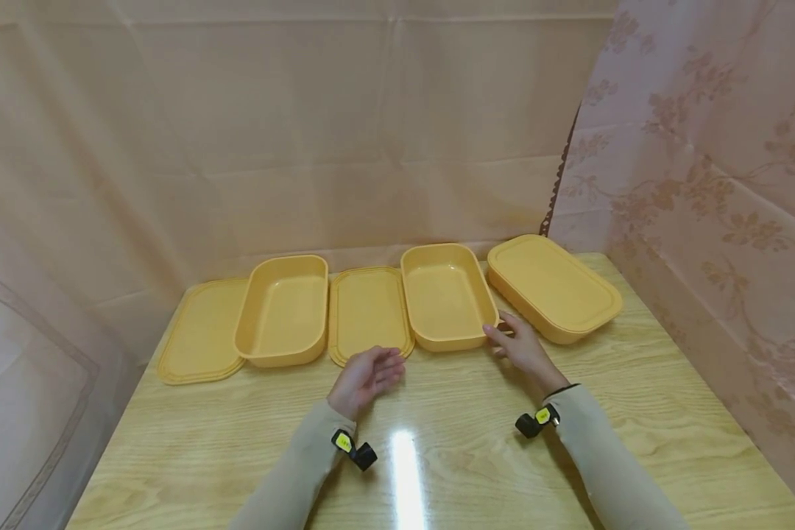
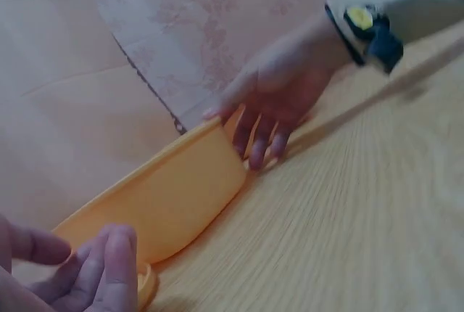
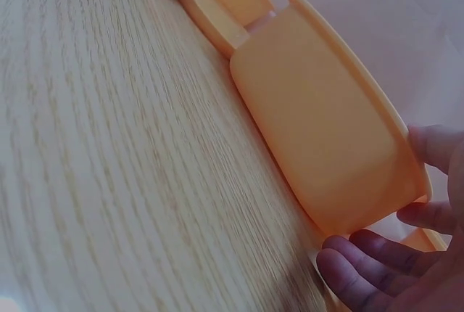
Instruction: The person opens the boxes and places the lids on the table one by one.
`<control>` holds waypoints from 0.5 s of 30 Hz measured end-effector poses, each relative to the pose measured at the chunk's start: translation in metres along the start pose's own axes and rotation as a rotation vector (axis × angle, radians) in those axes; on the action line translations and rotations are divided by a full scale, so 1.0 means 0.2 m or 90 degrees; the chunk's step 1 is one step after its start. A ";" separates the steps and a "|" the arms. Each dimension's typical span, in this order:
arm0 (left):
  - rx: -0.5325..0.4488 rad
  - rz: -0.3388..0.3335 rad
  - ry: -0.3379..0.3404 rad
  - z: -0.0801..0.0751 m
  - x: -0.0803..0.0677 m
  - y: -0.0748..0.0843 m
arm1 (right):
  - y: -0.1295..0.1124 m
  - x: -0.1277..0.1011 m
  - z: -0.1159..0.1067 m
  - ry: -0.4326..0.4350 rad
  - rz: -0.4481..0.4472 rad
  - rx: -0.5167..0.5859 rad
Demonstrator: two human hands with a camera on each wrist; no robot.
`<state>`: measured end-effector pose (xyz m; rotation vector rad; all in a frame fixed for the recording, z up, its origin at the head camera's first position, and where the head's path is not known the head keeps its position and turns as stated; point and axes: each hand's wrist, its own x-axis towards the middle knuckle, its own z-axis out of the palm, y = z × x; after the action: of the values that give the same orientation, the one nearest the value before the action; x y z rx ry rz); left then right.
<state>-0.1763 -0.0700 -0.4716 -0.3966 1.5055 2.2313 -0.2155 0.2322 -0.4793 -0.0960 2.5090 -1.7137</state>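
Observation:
My right hand (image 1: 522,350) is at the near right corner of a yellow open food container (image 1: 447,298). In the right wrist view its thumb (image 3: 433,145) lies on the container's rim, with the fingers against the outer side below. My left hand (image 1: 369,379) hovers at the near edge of a flat yellow lid (image 1: 369,309), with relaxed, slightly bent fingers and nothing held. That lid lies between the gripped container and a second open container (image 1: 288,309). Both containers stand upright, their insides bare.
Another yellow lid (image 1: 202,335) lies at the far left, partly beneath the second container's edge. On the right stands a lidded yellow container (image 1: 556,287), set at an angle. The wooden table (image 1: 477,471) backs onto a hanging cloth (image 1: 344,132), with a flowered cloth (image 1: 722,206) on the right.

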 end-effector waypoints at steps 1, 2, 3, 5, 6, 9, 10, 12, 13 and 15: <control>0.013 0.007 0.001 0.00 0.01 0.00 | 0.00 0.00 0.00 -0.001 0.000 0.000; 0.027 0.019 0.004 0.01 0.02 0.01 | 0.00 0.00 0.00 -0.002 0.000 0.001; 0.046 0.034 0.007 0.01 0.03 0.01 | 0.00 0.00 0.00 -0.003 0.000 0.002; 0.092 0.066 0.017 0.03 0.05 0.01 | 0.00 0.00 0.00 -0.004 -0.001 0.006; 0.117 0.084 0.025 0.05 0.06 0.01 | 0.00 0.00 0.00 -0.004 -0.002 0.007; 0.191 0.135 0.045 0.08 0.08 0.01 | 0.00 0.00 0.00 -0.002 -0.001 0.005; 0.208 0.146 0.051 0.10 0.09 0.01 | 0.00 0.00 0.00 -0.001 -0.001 0.003; 0.228 0.171 0.057 0.12 0.10 0.00 | 0.00 -0.01 0.01 0.000 -0.002 -0.004; 0.232 0.178 0.060 0.13 0.10 0.00 | -0.01 -0.01 0.01 0.002 -0.001 -0.006; 0.232 0.185 0.066 0.15 0.10 0.00 | -0.01 -0.01 0.02 0.004 0.000 -0.009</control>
<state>-0.1948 -0.0384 -0.4695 -0.1900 2.0922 2.1005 -0.2128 0.2290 -0.4786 -0.0916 2.5268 -1.6984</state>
